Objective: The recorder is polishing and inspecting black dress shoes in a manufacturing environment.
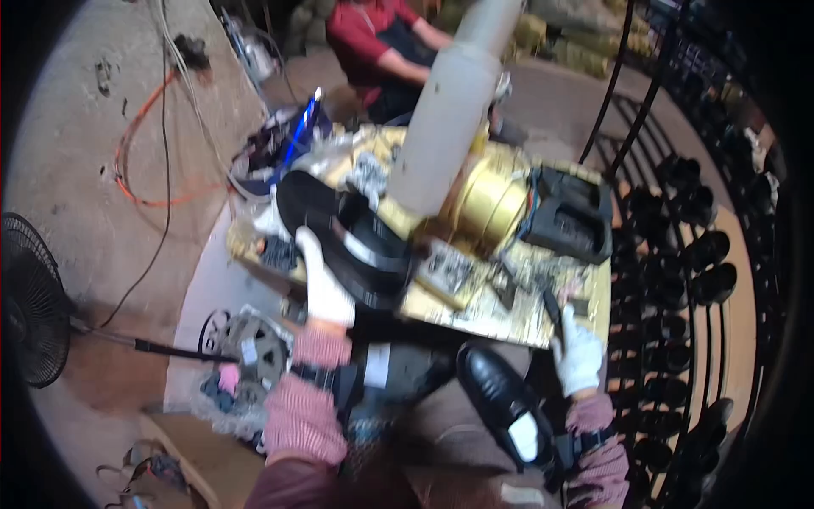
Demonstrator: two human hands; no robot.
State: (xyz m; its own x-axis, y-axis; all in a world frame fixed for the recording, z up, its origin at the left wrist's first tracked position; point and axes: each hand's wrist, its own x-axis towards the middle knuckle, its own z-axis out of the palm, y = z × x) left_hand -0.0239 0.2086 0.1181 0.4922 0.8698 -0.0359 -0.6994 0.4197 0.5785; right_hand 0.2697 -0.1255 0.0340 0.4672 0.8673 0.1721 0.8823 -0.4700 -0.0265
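My left hand (327,284), in a white glove, is closed on the side of a black shoe (386,233) raised over the table's left side. A pale label shows inside this shoe; motion blurs its outline. My right hand (580,356), also white-gloved, is at the table's near right edge. Its fingers are closed around the lower end of a slim dark tool (551,304), whose exact kind is unclear. Across my lap lies another black shoe (496,390), toe pointing away, with a white label inside.
The cluttered table (509,321) holds a gold-coloured round machine part (490,204), a pale duct (449,119) and a black tray-like block (570,216). Racks of black shoes (670,288) stand at right. A fan (32,297) is at left. A person in red (377,51) sits beyond.
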